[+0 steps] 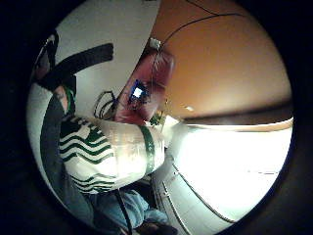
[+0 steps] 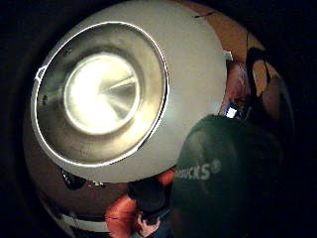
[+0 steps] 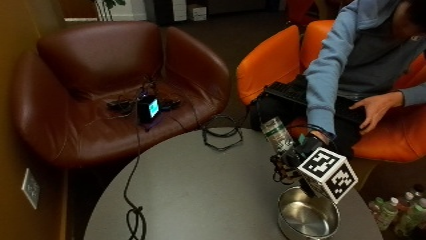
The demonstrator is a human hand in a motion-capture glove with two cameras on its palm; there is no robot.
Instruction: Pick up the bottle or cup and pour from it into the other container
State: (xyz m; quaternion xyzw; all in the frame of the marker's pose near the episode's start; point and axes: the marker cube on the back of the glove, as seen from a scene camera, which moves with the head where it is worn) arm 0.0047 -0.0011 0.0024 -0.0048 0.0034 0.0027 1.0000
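Round grey table [image 3: 200, 195] fills the foreground, brown leather armchair [image 3: 100, 85] behind its far-left edge. Near the right edge, gloved right hand [image 3: 293, 160] wraps its fingers round a Starbucks paper cup [image 3: 276, 134], tilted above the steel pot [image 3: 307, 216]. Thin, crushable walls, I'd judge; mid-body grip suits it.
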